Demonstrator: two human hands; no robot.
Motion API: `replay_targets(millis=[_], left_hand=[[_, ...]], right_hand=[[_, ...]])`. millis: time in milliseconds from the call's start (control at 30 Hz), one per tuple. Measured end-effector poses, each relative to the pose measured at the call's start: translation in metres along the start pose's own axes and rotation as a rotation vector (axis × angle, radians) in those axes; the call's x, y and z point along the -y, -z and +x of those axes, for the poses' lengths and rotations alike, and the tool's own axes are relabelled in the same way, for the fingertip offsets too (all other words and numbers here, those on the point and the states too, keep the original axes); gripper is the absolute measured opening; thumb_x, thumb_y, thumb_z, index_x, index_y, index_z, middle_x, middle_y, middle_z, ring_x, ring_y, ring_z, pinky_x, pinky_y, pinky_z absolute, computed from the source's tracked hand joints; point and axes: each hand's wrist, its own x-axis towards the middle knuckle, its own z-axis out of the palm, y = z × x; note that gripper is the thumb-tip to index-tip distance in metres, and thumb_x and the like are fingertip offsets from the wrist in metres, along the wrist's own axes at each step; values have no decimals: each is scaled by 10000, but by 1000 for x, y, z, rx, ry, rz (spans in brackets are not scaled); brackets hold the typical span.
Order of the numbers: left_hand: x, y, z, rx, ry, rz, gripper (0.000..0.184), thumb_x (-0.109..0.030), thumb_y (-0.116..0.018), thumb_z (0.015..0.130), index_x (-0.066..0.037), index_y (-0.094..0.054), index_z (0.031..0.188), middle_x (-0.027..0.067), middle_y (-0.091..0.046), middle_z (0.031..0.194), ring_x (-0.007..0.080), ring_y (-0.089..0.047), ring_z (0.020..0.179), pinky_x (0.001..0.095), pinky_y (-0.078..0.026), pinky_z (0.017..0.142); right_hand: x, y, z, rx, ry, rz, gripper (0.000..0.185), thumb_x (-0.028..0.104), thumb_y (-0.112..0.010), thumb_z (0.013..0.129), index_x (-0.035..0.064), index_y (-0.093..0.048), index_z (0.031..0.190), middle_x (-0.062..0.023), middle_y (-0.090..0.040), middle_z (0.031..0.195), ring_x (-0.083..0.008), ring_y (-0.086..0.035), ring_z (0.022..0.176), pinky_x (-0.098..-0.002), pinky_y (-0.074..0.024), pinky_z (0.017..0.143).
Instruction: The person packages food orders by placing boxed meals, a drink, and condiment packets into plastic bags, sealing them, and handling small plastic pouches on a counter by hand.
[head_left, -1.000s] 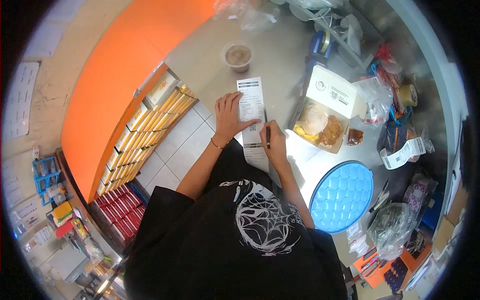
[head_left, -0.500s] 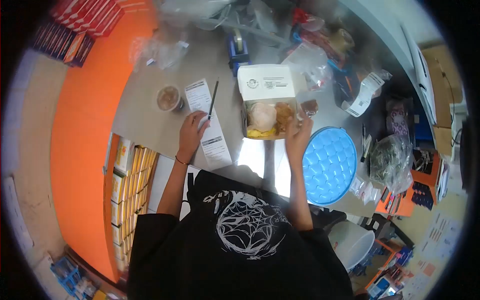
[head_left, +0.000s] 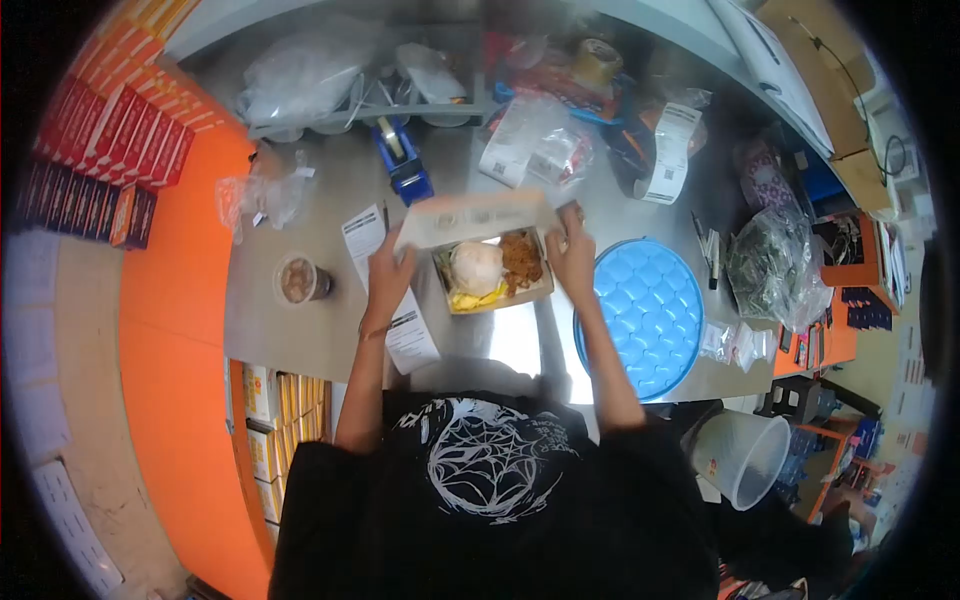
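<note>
A cardboard meal box sits on the metal counter, holding a mound of rice, brown fried food and something yellow. Its lid is partly raised, tilted over the back of the food and blurred. My left hand grips the lid's left side, fingers bent at its edge. On the opposite side, my right hand has its fingers closed at the lid's right edge. A printed receipt lies under my left forearm, and a pencil shows just beyond that hand.
An iced drink cup stands at the left. The blue tape dispenser is behind the box. To the right lies a round blue padded cushion. Plastic bags and another receipt lie farther off. Below the counter's right side is a white bin.
My left hand has left the receipt and pencil for the box lid. My right hand has moved from the food to the lid's edge. The lid has tipped forward, and the view has shifted.
</note>
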Motion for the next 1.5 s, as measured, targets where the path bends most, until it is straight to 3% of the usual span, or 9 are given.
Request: replay_targets(millis=[67,133,233,533,667,1000,1167,1367,1500], left_hand=[[12,-10,-22,-11,-61,-83,398,-46,-500,832,-75,-546,1226,230,-634,1004,340,-649,722,404,-496,666],[24,-23,-44,-67,-531,158,549,60,-480,784,-158,-519,1286,203,-624,1082,259,-630,660,349,-489,654],[-9,-32,-78,165,21,-157,631,87,-469,765,-207,-485,1323,174,-599,1172,211,-650,804,297,-485,726],[-2,-13,-89,315,-74,-186,557,-112,-610,842,-140,-411,1361,151,-475,1332,281,-496,1191,326,-389,992],[-5,-17,-93,353,-105,-169,598,-231,-682,817,-188,-430,1358,144,-292,1453,323,-323,1322,400,-354,1041],[16,-42,-108,130,-266,-102,357,-249,-678,808,-141,-641,1146,103,-408,1394,286,-459,1216,379,-369,1012],[13,-41,-105,18,-492,217,324,-222,-681,779,-159,-659,1095,-14,-645,1108,196,-520,1123,326,-387,924],[3,72,-1,-189,-506,215,163,-98,-627,806,-82,-684,958,61,-666,1040,227,-623,946,351,-460,832],[32,180,181,-390,-414,252,192,-116,-566,841,-12,-668,967,167,-658,999,342,-609,953,401,-467,862]], right_hand=[[-9,4,-54,4,-181,-41,250,42,-536,841,-11,-544,1085,-245,-625,925,-405,-622,840,-416,-488,692],[-8,1,-89,-46,-212,102,227,-22,-487,858,-21,-536,1080,-237,-632,959,-359,-638,915,-371,-493,782],[0,-3,-112,-61,-392,291,271,-28,-449,876,-7,-512,1139,-229,-634,1036,-309,-633,995,-359,-487,843],[-19,23,-126,281,-185,150,527,81,-554,835,60,-397,1338,-182,-416,1353,-341,-376,1269,-401,-328,1043],[-9,28,-132,508,-385,730,622,152,-599,866,127,-295,1408,-157,-331,1399,-276,-368,1275,-377,-294,1064],[14,29,-125,291,-230,293,244,148,-683,807,84,-685,1042,-188,-242,1468,-340,-322,1321,-400,-313,1050],[-9,0,-148,430,223,-335,498,285,-571,877,197,-446,1351,-100,-334,1454,-371,-277,1339,-550,-205,1072],[17,8,-129,406,214,-424,365,177,-556,861,176,-564,1226,-69,-468,1348,-281,-400,1264,-582,-122,1084],[54,-13,-94,228,131,-304,133,115,-590,828,74,-658,933,-81,-615,995,-261,-569,967,-548,-221,1066]])
